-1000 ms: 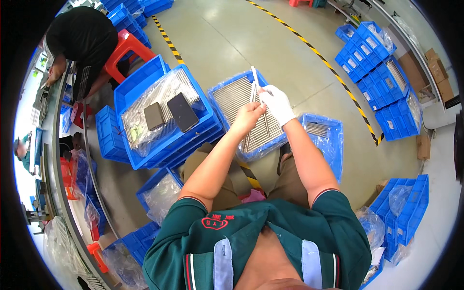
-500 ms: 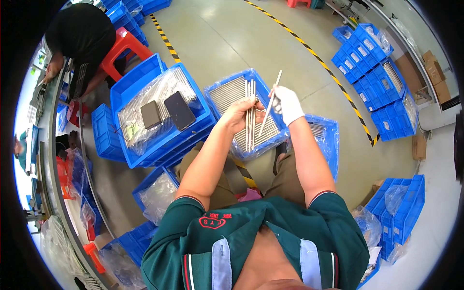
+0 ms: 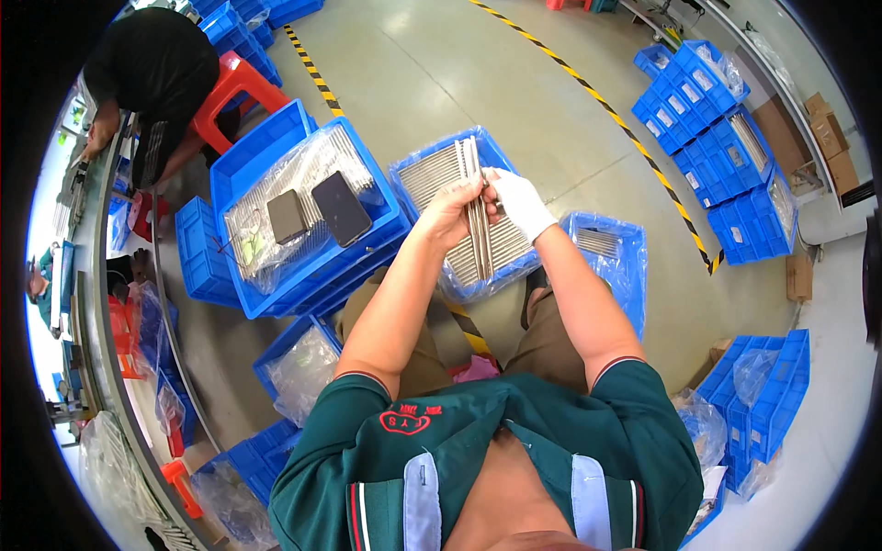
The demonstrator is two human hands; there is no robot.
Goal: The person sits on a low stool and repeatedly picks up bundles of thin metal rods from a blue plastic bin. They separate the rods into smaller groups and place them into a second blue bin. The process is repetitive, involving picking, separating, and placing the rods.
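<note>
My bare left hand (image 3: pixel 448 213) is closed around a small bundle of thin metal rods (image 3: pixel 469 158), held lengthwise over a blue bin. My right hand (image 3: pixel 522 204), in a white glove with bare fingertips, is closed at the right side of the bundle, its fingers pinching the rods close to my left fingers. Beneath both hands, the plastic-lined blue bin (image 3: pixel 503 156) holds a layer of similar metal rods (image 3: pixel 432 181). Exactly which rods the right fingertips hold is partly hidden.
At the left, stacked blue bins (image 3: pixel 381 241) hold wrapped rods, with a phone (image 3: pixel 341 209) and a dark box (image 3: pixel 287 217) on top. Another lined bin (image 3: pixel 629 266) stands right. A person (image 3: pixel 152 69) bends beside a red stool (image 3: pixel 241 84). More blue crates (image 3: pixel 707 138) are stacked far right.
My right hand has moved left to the bundle. The single rod it held tilted apart now lies against the others, and the bundle's upper ends lean slightly left.
</note>
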